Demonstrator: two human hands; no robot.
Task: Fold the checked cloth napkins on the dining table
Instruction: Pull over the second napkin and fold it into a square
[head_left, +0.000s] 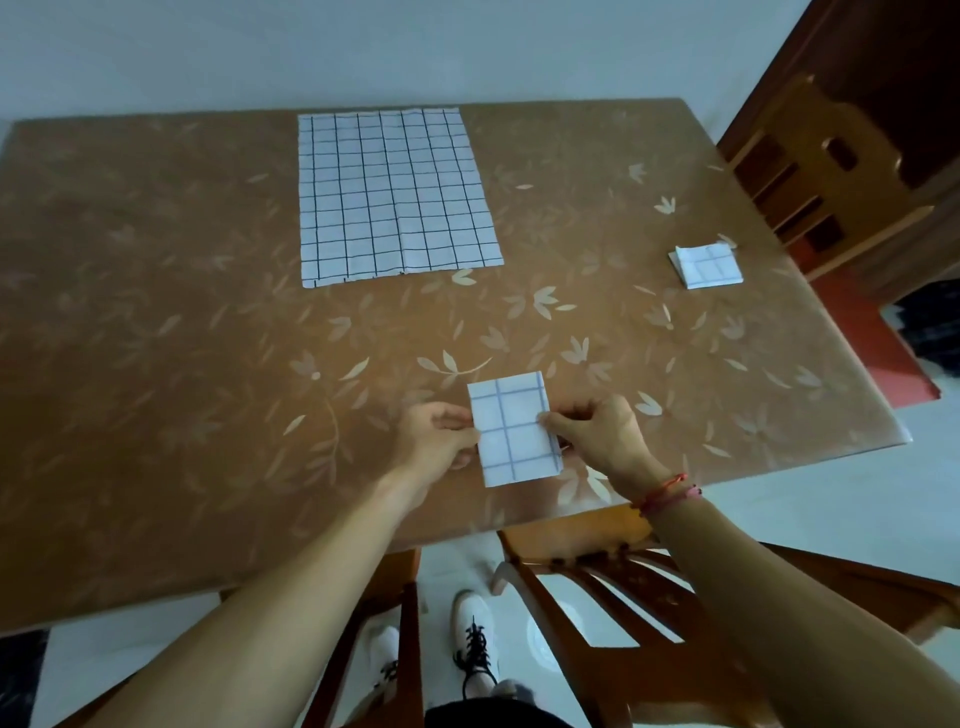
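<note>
Brown leaf-patterned tabletop (156, 312) fills the view, with a pale wall behind it. Close to the near edge lies the narrow napkin (514, 431), folded down to a small upright rectangle. The left hand (436, 434) pinches its left edge and the right hand (597, 431) its right edge, the fingers of each curled and clamped on the cloth about midway along. This looks like the last fold, or the squaring-up, of this piece. The next move, I'd judge, is to bring one short end over the other, match the corners and press the crease flat, then set it by the finished napkin (709, 266) near the right edge. One flat napkin (395, 197) lies spread open at the far middle, well apart. Room is ample beyond and beside the hands, but the near edge is just below the cloth, with a chair (597, 597) tucked under it, so the cloth should not slide toward the body
</note>
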